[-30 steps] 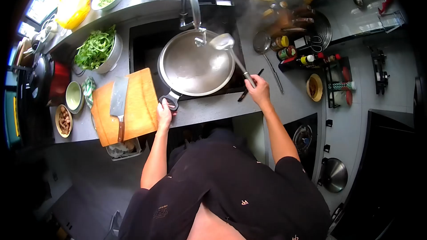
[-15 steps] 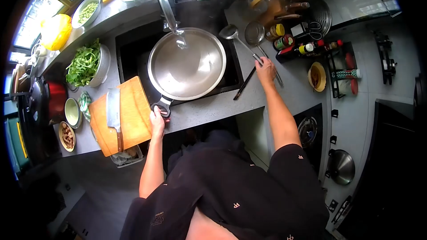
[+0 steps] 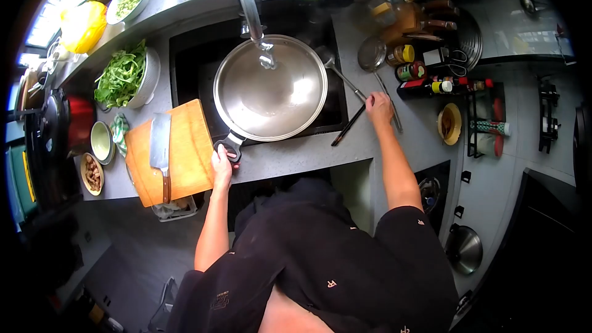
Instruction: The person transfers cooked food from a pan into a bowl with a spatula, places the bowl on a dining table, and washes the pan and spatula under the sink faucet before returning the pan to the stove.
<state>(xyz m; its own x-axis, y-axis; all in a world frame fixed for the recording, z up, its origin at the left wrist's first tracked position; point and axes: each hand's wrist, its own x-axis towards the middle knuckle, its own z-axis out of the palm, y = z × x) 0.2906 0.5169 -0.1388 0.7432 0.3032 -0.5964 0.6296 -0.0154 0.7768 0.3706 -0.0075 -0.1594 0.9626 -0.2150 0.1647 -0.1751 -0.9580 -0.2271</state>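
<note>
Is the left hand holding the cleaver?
No, the left hand holds the pan handle, while the cleaver lies on the board.

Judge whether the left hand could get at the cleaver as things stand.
Likely yes, once it lets go: the left hand is around the pan handle. The cleaver lies uncovered on the cutting board beside it, and nothing appears to stand between.

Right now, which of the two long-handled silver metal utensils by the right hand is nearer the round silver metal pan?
The silver metal ladle, its handle end at the right hand; the silver round-headed strainer lies farther right.
</note>
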